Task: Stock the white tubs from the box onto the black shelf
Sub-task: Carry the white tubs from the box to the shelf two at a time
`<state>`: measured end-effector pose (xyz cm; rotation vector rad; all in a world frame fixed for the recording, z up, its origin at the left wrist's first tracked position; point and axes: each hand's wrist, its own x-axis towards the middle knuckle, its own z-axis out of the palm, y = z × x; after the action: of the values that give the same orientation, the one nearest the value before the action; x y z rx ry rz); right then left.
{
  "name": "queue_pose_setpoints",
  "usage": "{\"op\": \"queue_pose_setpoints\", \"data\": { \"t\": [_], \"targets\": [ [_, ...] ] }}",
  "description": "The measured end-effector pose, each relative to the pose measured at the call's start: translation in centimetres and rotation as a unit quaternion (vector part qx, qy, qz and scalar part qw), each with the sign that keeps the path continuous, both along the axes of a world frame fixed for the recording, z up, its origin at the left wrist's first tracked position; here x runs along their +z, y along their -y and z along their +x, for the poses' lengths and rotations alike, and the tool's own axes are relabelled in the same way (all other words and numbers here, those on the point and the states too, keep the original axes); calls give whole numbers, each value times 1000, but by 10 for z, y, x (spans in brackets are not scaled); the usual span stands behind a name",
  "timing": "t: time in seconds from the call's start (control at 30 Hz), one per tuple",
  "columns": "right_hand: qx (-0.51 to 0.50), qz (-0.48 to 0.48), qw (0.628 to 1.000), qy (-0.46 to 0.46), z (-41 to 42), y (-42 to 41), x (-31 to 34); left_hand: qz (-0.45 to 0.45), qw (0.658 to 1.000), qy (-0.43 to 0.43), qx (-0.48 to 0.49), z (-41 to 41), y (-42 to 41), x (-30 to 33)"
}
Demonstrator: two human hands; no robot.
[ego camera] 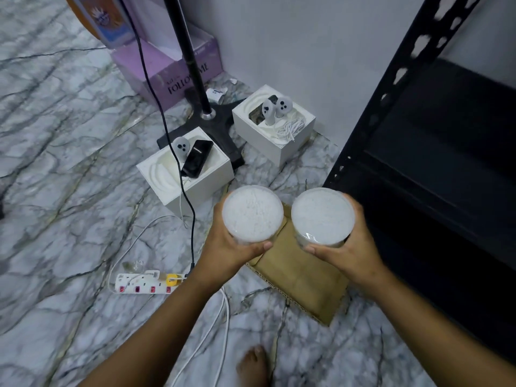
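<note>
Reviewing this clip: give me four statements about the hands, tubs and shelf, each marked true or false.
1. Each hand holds one round white tub. True: left hand grips the left tub, right hand the right tub.
2. A tub already stands on the black metal shelf. False: none shows there.
3. The flat brown cardboard box lies below the hands. True.
4. The shelf is on the person's left. False: right.

Purple box (167,71), 2 white boxes w/ gadgets (184,169), power strip (145,283), marble floor (55,163)
</note>
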<state>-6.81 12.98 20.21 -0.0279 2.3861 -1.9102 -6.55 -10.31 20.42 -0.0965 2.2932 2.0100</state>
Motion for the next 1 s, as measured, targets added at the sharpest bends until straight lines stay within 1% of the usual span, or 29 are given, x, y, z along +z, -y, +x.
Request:
{"op": "queue_pose_setpoints", "data": {
  "t": [0.3,0.43,0.6,0.8,1.0],
  "targets": [
    [6,-7,1000,-18,15,-8,153,9,1000,0,11,25,-10,153],
    [4,-13,1000,-26,32,-14,221,36,999,4,13,48,-16,227],
    [7,-20,999,-28,63,-15,296,15,1000,-6,19,71,-17,303],
    [-22,-22,999,-28,102,-14,363,30,999,-6,-17,99,-25,369],
    [-82,-21,996,-34,147,-20,414,17,999,-9,-50,124,-33,409]
  ]
}}
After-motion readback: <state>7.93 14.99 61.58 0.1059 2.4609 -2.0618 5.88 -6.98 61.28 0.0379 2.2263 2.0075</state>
